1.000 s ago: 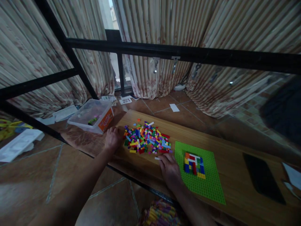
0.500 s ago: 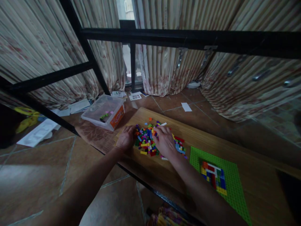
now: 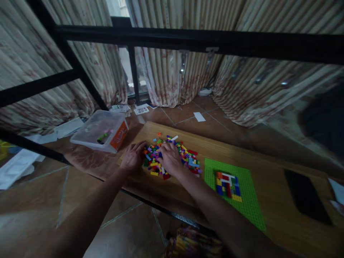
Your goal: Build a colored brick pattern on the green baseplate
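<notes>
A loose heap of small coloured toy building bricks lies on the wooden table. My left hand rests at the heap's left edge, fingers stretched toward the bricks and holding nothing visible. Over the middle of the heap is my right hand, its fingers apart and bent down among the bricks; the fingertips are partly hidden. To the right lies a green baseplate bearing a flat block of joined bricks in red, white, blue and yellow.
A clear plastic box with an orange label and a few pieces inside stands left of the heap. A black flat object lies at the table's right. Dark metal bars cross in front of striped curtains. Papers lie on the tiled floor.
The view has turned right, bringing the black flat object and a dark shape at the right edge into sight. My right hand has shifted slightly left over the heap; my left hand stays beside it.
</notes>
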`<action>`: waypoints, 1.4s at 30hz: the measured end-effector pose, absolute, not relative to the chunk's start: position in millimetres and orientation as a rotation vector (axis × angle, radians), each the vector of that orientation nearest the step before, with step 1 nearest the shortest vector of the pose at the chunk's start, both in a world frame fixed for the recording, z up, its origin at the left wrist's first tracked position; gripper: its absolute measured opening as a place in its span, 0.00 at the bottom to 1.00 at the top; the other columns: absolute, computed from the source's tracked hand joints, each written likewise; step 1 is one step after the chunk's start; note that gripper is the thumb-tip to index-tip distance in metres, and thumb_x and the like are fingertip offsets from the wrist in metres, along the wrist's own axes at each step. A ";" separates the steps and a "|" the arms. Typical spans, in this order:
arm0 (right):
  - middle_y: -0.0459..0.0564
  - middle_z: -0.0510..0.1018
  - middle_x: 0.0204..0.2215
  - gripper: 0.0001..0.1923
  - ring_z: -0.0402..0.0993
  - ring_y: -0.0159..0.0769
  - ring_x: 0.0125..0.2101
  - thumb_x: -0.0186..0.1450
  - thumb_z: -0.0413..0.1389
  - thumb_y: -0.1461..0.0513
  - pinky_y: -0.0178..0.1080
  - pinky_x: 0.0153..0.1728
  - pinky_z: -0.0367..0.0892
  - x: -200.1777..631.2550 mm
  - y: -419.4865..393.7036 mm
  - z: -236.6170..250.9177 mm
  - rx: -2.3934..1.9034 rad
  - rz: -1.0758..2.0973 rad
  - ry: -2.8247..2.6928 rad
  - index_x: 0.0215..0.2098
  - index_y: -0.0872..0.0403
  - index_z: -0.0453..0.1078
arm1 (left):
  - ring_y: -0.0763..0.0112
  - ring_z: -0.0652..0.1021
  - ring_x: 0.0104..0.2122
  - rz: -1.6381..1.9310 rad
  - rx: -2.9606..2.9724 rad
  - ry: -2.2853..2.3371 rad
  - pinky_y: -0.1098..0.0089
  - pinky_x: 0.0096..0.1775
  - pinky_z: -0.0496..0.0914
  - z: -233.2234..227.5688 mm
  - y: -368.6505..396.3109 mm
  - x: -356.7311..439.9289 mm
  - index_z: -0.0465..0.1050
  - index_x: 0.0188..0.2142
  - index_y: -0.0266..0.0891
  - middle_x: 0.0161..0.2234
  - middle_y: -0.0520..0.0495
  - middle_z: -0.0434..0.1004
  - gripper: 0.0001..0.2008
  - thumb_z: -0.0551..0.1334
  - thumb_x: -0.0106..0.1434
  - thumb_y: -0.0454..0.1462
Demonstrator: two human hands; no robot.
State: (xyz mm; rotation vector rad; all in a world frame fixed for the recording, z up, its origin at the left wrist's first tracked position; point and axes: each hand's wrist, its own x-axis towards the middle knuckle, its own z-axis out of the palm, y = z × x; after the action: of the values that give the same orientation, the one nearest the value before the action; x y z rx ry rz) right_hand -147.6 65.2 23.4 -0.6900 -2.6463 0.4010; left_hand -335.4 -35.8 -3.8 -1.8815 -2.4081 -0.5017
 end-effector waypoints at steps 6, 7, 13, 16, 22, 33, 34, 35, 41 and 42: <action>0.51 0.73 0.41 0.06 0.61 0.42 0.46 0.62 0.60 0.62 0.42 0.50 0.60 -127.6 53.8 23.7 -0.728 0.423 -2.598 0.37 0.54 0.71 | 0.58 0.70 0.51 -0.500 -1.920 -2.340 0.59 0.54 0.63 -4.5 -31.6 -341.6 0.64 0.59 0.40 0.58 0.45 0.68 0.24 0.52 0.62 0.34; 0.51 0.73 0.41 0.04 0.61 0.41 0.46 0.62 0.59 0.62 0.42 0.49 0.60 -124.8 52.9 23.4 -0.730 0.432 -2.587 0.36 0.54 0.71 | 0.58 0.70 0.51 -0.495 -1.916 -2.328 0.59 0.54 0.63 -5.2 -31.1 -342.7 0.64 0.59 0.39 0.58 0.44 0.69 0.24 0.52 0.63 0.35; 0.49 0.73 0.39 0.01 0.65 0.40 0.45 0.62 0.59 0.63 0.42 0.48 0.62 -107.8 48.7 32.4 -0.762 0.569 -2.378 0.34 0.52 0.71 | 0.55 0.70 0.52 -0.461 -1.915 -2.257 0.59 0.54 0.63 -5.6 -30.5 -346.0 0.65 0.57 0.34 0.55 0.38 0.70 0.24 0.50 0.64 0.37; 0.48 0.73 0.37 0.01 0.69 0.36 0.40 0.63 0.57 0.64 0.38 0.44 0.65 -91.1 39.5 41.9 -0.783 0.748 -2.191 0.34 0.52 0.70 | 0.54 0.71 0.52 -0.477 -1.891 -2.277 0.58 0.54 0.64 -2.7 -30.6 -343.4 0.65 0.57 0.33 0.54 0.37 0.72 0.24 0.50 0.64 0.40; 0.46 0.74 0.34 0.05 0.72 0.33 0.35 0.61 0.55 0.66 0.35 0.37 0.68 -20.0 8.1 47.5 -0.918 1.031 -1.780 0.36 0.52 0.69 | 0.49 0.72 0.51 -0.424 -1.836 -2.359 0.53 0.51 0.67 4.0 -30.7 -339.6 0.67 0.55 0.30 0.52 0.32 0.73 0.23 0.49 0.65 0.38; 0.52 0.77 0.37 0.09 0.75 0.40 0.37 0.61 0.54 0.60 0.41 0.40 0.69 123.4 4.8 12.7 -1.450 0.791 -1.480 0.38 0.53 0.72 | 0.46 0.72 0.50 -0.318 -1.838 -2.381 0.49 0.50 0.67 4.6 -28.1 -341.4 0.64 0.57 0.32 0.51 0.32 0.72 0.23 0.48 0.66 0.38; 0.52 0.77 0.37 0.09 0.75 0.40 0.37 0.61 0.54 0.59 0.42 0.40 0.69 128.9 6.2 10.8 -1.477 0.773 -1.469 0.38 0.53 0.72 | 0.45 0.72 0.50 -0.308 -1.827 -2.396 0.49 0.50 0.67 4.8 -27.8 -341.6 0.65 0.57 0.32 0.51 0.32 0.72 0.23 0.48 0.66 0.39; 0.53 0.78 0.37 0.10 0.75 0.41 0.37 0.61 0.54 0.58 0.42 0.40 0.69 133.0 7.7 9.3 -1.495 0.758 -1.454 0.38 0.54 0.72 | 0.46 0.72 0.50 -0.300 -1.809 -2.412 0.50 0.50 0.67 5.1 -27.4 -341.7 0.65 0.56 0.32 0.52 0.33 0.72 0.23 0.48 0.66 0.39; 0.52 0.79 0.37 0.12 0.74 0.40 0.35 0.60 0.55 0.56 0.42 0.38 0.69 137.1 18.4 7.0 -1.530 0.713 -1.414 0.39 0.53 0.74 | 0.48 0.72 0.51 -0.256 -1.801 -2.444 0.51 0.52 0.67 9.8 -26.0 -337.6 0.65 0.56 0.31 0.52 0.32 0.72 0.24 0.45 0.66 0.39; 0.52 0.79 0.36 0.12 0.74 0.40 0.34 0.60 0.56 0.56 0.41 0.37 0.68 135.9 20.2 7.3 -1.531 0.707 -1.406 0.38 0.53 0.75 | 0.48 0.72 0.51 -0.261 -1.784 -2.457 0.50 0.52 0.67 10.5 -25.9 -336.4 0.65 0.56 0.31 0.52 0.32 0.72 0.24 0.45 0.66 0.39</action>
State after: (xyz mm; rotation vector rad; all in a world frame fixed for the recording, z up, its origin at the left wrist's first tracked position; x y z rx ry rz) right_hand 135.9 20.2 7.3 -1.5309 -1.4063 0.7066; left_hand -336.4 -25.9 10.5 -1.7840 -2.4571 -0.2610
